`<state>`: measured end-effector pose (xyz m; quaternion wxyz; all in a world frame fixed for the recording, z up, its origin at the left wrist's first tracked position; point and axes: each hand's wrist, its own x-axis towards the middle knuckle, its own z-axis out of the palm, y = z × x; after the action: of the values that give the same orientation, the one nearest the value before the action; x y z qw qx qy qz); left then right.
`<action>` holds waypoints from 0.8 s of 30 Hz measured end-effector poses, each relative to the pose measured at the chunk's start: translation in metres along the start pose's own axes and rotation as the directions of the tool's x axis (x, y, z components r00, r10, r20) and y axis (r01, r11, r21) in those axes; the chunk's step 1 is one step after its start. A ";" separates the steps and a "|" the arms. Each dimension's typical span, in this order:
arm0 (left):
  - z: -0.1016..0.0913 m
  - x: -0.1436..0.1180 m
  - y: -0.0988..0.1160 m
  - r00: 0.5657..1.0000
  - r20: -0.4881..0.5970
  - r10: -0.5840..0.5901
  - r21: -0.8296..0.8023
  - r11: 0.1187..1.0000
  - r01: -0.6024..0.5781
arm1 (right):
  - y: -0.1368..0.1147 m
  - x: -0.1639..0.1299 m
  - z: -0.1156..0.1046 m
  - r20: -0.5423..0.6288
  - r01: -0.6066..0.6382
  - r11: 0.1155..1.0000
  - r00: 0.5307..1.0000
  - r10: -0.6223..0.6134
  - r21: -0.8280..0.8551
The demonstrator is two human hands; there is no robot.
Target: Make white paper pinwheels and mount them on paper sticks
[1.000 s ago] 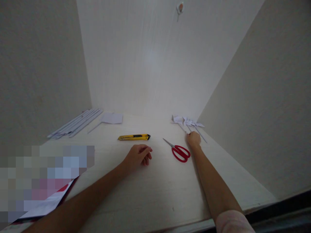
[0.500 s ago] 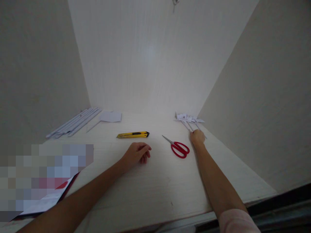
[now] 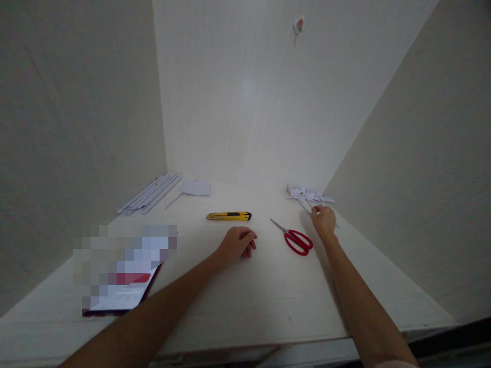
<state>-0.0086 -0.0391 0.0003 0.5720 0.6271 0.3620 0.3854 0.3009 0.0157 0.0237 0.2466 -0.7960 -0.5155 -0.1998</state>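
My left hand [image 3: 238, 242] rests on the table with its fingers loosely curled and the thumb against them; nothing shows in it. Just beyond lies a yellow box cutter [image 3: 229, 216]. Scissors with red handles [image 3: 298, 242] lie between my two hands, points toward the far left. My right hand [image 3: 324, 222] is bent over the thin stems of folded white paper pieces [image 3: 309, 193] at the far right. Its thumb and fingers come together near one stem, and the hand hides whatever is between them.
Rolled white paper sticks [image 3: 151, 194] lie in a row at the far left, beside a flat paper piece [image 3: 196, 187] with a stick. A tablet-like device [image 3: 115, 302], partly blurred out, lies at the left front. Walls enclose the table [image 3: 238, 312]; a small hook [image 3: 298, 24] hangs on the back wall.
The camera view has shifted, so everything appears further right and more of the device shows. My right hand has lifted slightly from the paper stems. My left hand stays in place.
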 end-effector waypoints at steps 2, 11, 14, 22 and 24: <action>0.001 0.000 0.001 1.000 -0.022 0.016 0.009 1.000 -0.015 | -0.017 -0.003 -0.008 -0.018 0.103 0.990 0.995 -0.102 0.098; 0.001 -0.006 0.000 0.987 -0.069 0.146 0.251 0.960 -0.124 | -0.144 -0.048 -0.032 0.113 0.552 0.634 0.699 -0.706 0.542; 0.000 -0.007 -0.002 0.973 -0.100 0.209 0.368 0.916 -0.159 | -0.174 -0.060 -0.029 0.226 0.606 0.586 0.566 -0.793 0.538; 0.000 -0.010 0.003 0.952 -0.133 0.275 0.511 0.842 -0.172 | -0.212 -0.062 -0.015 0.551 0.628 0.717 0.499 -0.669 0.303; -0.001 -0.009 0.003 0.960 -0.127 0.248 0.463 0.871 -0.164 | -0.219 -0.059 -0.015 0.552 0.658 0.701 0.488 -0.676 0.277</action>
<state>-0.0133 -0.0472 0.0031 0.3321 0.7390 0.4226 0.4062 0.0758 0.0407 0.0426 -0.0218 -0.5488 -0.8356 -0.0003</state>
